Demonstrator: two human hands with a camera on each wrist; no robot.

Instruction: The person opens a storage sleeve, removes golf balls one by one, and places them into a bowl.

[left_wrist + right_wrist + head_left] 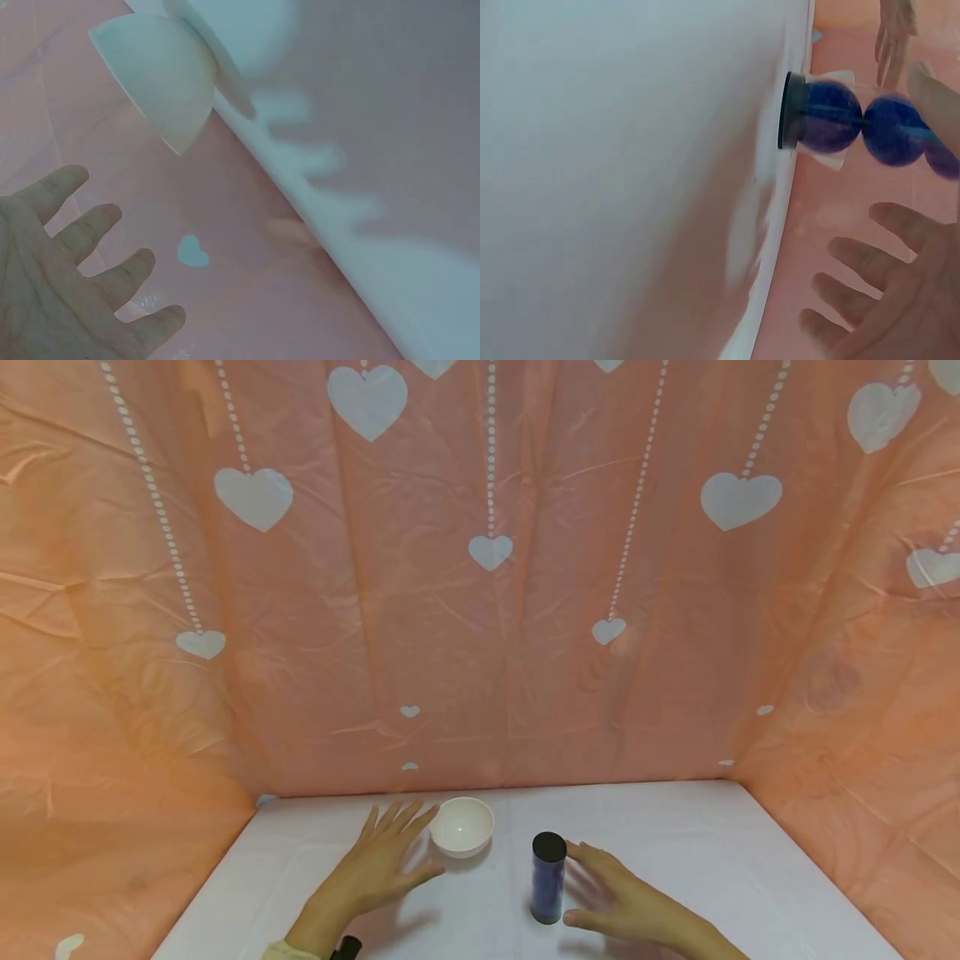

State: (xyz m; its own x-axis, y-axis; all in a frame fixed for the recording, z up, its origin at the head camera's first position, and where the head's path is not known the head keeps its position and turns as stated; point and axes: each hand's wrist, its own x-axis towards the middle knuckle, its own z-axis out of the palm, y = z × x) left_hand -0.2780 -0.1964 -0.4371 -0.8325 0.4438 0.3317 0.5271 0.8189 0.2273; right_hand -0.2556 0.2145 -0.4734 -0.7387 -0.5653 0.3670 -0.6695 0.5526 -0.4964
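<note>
A white bowl stands upright toward the back of the white table. My left hand is just left of it, fingers straight and spread, thumb held apart; the left wrist view shows a gap between those fingers and the bowl. Right of the bowl stands a clear tube with a black lid and a dark base. Several blue balls are stacked inside it. Beside the tube's right side is my right hand, fingers extended and thumb apart, not gripping it.
Orange cloth with white hearts hangs behind the table and along both sides. The white tabletop meets it at the back edge. A small black object shows at the left wrist.
</note>
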